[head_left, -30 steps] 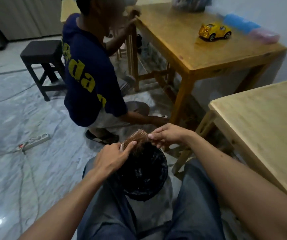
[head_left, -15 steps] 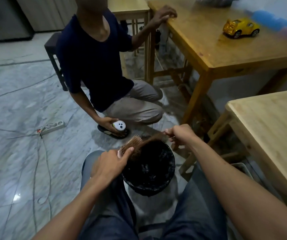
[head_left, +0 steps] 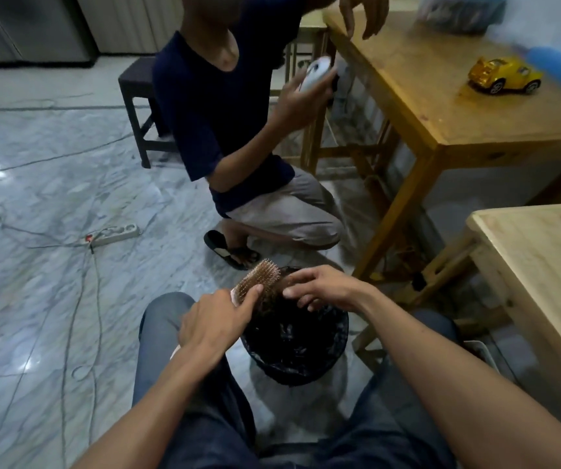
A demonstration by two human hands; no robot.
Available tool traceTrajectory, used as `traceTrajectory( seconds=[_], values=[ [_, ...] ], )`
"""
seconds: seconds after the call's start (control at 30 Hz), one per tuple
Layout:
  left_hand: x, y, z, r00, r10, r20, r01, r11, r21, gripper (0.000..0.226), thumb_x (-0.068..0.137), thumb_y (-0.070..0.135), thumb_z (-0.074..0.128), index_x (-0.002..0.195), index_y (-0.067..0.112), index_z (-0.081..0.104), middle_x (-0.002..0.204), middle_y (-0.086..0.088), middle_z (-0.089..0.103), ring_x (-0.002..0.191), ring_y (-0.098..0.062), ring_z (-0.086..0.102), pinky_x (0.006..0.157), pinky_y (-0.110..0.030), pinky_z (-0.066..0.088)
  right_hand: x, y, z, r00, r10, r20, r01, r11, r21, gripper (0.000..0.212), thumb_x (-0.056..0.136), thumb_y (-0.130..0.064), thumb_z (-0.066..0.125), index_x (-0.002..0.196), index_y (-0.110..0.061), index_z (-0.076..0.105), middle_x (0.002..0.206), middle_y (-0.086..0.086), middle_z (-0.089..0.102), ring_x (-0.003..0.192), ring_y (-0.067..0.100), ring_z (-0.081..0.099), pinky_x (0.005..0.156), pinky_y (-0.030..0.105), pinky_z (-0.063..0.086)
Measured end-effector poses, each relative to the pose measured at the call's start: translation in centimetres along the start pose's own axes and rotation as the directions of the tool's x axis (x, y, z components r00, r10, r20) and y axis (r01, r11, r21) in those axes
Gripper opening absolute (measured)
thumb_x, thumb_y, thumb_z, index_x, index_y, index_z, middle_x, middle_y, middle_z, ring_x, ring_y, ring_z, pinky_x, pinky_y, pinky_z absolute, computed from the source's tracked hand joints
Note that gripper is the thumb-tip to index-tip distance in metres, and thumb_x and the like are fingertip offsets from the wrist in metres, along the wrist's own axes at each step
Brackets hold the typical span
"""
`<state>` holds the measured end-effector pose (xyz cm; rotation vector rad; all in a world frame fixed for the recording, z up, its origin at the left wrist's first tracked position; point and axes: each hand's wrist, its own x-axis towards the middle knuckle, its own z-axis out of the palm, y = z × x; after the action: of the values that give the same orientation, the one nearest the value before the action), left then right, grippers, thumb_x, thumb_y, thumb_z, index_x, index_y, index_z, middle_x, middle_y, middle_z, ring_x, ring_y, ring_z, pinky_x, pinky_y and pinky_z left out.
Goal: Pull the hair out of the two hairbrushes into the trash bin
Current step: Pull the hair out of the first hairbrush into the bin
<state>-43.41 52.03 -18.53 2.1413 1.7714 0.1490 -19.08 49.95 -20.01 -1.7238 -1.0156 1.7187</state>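
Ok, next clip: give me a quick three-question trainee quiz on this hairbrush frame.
1. True or false: the left hand grips the hairbrush.
2. The hairbrush is held over what? A) the wooden table B) the trash bin C) the stool
3. Fill in: the yellow ____ stands on the far table.

Key: 1 true. 2 B. 3 toy car. The right hand reaches the brush's hair, fingers curled; whether it pinches hair is unclear.

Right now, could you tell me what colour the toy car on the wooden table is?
The toy car is yellow with black wheels, seen in the head view, the only one.
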Motion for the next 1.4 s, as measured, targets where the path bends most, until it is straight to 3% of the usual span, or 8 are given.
traceTrajectory(
  seconds=[0.27, 0.5, 0.6, 0.73, 0.83, 1.03, 1.2, 1.4],
  values=[
    [-1.4, -1.3, 0.7, 0.996, -0.024, -0.084, 0.016, 0.994, -0.106, 0.073, 0.083, 0.084, 0.029, 0.059, 0.018, 0.045, 0.059, -0.002, 0.059, 0.058, -0.023, 0.058, 0.056, -0.033, 0.048, 0.8, 3.3, -0.8, 0.942, 0.062, -0.329, -0.029, 0.994, 0.102, 0.007, 0.094, -0.002, 0.074, 0.094, 0.003, 0.078, 0.071, 0.011, 0.070, 0.051, 0.010, 0.062, 0.048, 0.018, 0.052],
    [-1.3, -0.2, 2.0, 0.996, -0.011, -0.093, 0.000, 0.992, -0.124, 0.074, 0.079, 0.090, 0.025, 0.059, 0.020, 0.042, 0.062, -0.003, 0.061, 0.064, -0.027, 0.060, 0.064, -0.039, 0.053, 1.3, 4.9, -1.4, 0.818, 0.224, -0.530, -0.081, 0.957, 0.279, 0.023, 0.097, 0.005, 0.067, 0.074, 0.004, 0.068, 0.069, 0.012, 0.066, 0.047, 0.017, 0.057, 0.040, 0.020, 0.047],
    [-0.8, 0.5, 2.2, 0.996, -0.003, -0.087, -0.007, 0.994, -0.113, 0.073, 0.080, 0.089, 0.023, 0.061, 0.021, 0.043, 0.065, -0.003, 0.062, 0.066, -0.028, 0.061, 0.060, -0.037, 0.050, 0.8, 5.9, -2.3, 0.784, 0.296, -0.545, -0.095, 0.926, 0.366, 0.016, 0.103, 0.004, 0.056, 0.095, 0.012, 0.068, 0.076, 0.010, 0.065, 0.042, 0.014, 0.061, 0.044, 0.021, 0.052],
    [0.1, 1.6, 2.7, 0.998, 0.038, -0.058, -0.042, 0.996, -0.074, 0.072, 0.083, 0.085, 0.025, 0.064, 0.018, 0.045, 0.067, -0.005, 0.062, 0.065, -0.030, 0.060, 0.058, -0.036, 0.047, -0.3, 6.8, -2.4, 0.878, 0.184, -0.442, -0.200, 0.980, 0.009, 0.049, 0.090, -0.001, 0.069, 0.138, -0.004, 0.064, 0.113, 0.011, 0.072, 0.100, 0.021, 0.068, 0.082, 0.037, 0.061],
    [0.5, 2.4, 3.6, 0.996, 0.073, -0.045, -0.077, 0.993, -0.084, 0.068, 0.084, 0.083, 0.025, 0.064, 0.020, 0.042, 0.068, -0.006, 0.061, 0.065, -0.031, 0.061, 0.056, -0.035, 0.045, -1.7, 5.8, -2.2, 0.956, 0.166, -0.242, -0.197, 0.974, -0.114, 0.091, 0.078, -0.007, 0.070, 0.160, -0.027, 0.035, 0.153, 0.009, 0.043, 0.134, 0.030, 0.048, 0.095, 0.037, 0.051],
    [1.2, 3.4, 4.3, 0.991, 0.126, -0.042, -0.128, 0.990, -0.065, 0.063, 0.089, 0.076, 0.030, 0.066, 0.018, 0.041, 0.068, -0.005, 0.059, 0.064, -0.028, 0.058, 0.054, -0.034, 0.040, -1.7, 4.8, -1.0, 0.970, -0.012, -0.245, -0.017, 0.993, -0.116, 0.086, 0.080, -0.023, 0.078, 0.158, -0.035, 0.041, 0.162, 0.001, 0.039, 0.138, 0.024, 0.051, 0.106, 0.040, 0.052],
    [1.6, 3.7, 3.8, 0.987, 0.157, -0.038, -0.158, 0.986, -0.048, 0.062, 0.088, 0.077, 0.031, 0.067, 0.020, 0.044, 0.070, -0.003, 0.061, 0.068, -0.028, 0.060, 0.054, -0.034, 0.039, -0.5, 4.7, 1.3, 0.973, -0.167, -0.159, 0.163, 0.986, -0.036, 0.045, 0.097, -0.023, 0.074, 0.140, -0.020, 0.063, 0.124, 0.002, 0.072, 0.094, 0.018, 0.074, 0.078, 0.030, 0.057],
    [1.8, 2.6, 2.9, 0.987, 0.142, -0.069, -0.147, 0.986, -0.073, 0.066, 0.088, 0.077, 0.033, 0.065, 0.016, 0.046, 0.063, -0.002, 0.059, 0.058, -0.021, 0.056, 0.049, -0.031, 0.034, 0.8, 5.0, 1.9, 0.856, -0.229, -0.463, 0.132, 0.963, -0.234, 0.011, 0.093, -0.029, 0.078, 0.097, -0.021, 0.083, 0.073, 0.004, 0.077, 0.065, 0.014, 0.068, 0.067, 0.031, 0.059]
  ],
)
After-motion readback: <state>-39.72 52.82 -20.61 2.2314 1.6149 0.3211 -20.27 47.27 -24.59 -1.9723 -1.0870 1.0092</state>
